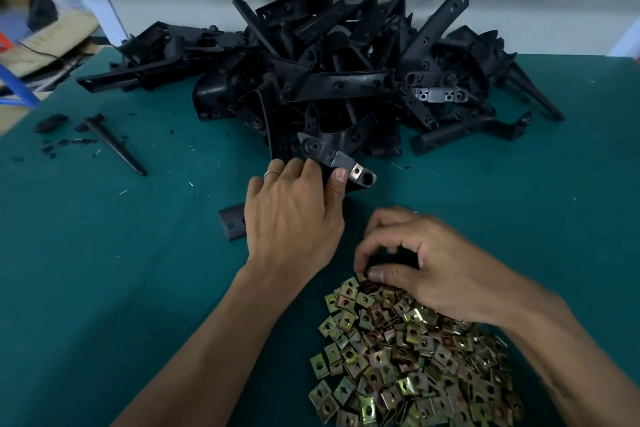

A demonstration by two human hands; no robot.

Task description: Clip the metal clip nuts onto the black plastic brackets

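My left hand grips a black plastic bracket at the near edge of the bracket pile. One metal clip nut sits on the bracket's tab, just right of my thumb. My right hand hovers over the far end of a heap of brass-coloured clip nuts. Its thumb and fingertips pinch one clip nut at the top of the heap.
A big pile of black plastic brackets lies against the white wall on the green table. One loose bracket piece lies left of my left hand. A black spike-shaped part and plastic scraps lie at the far left.
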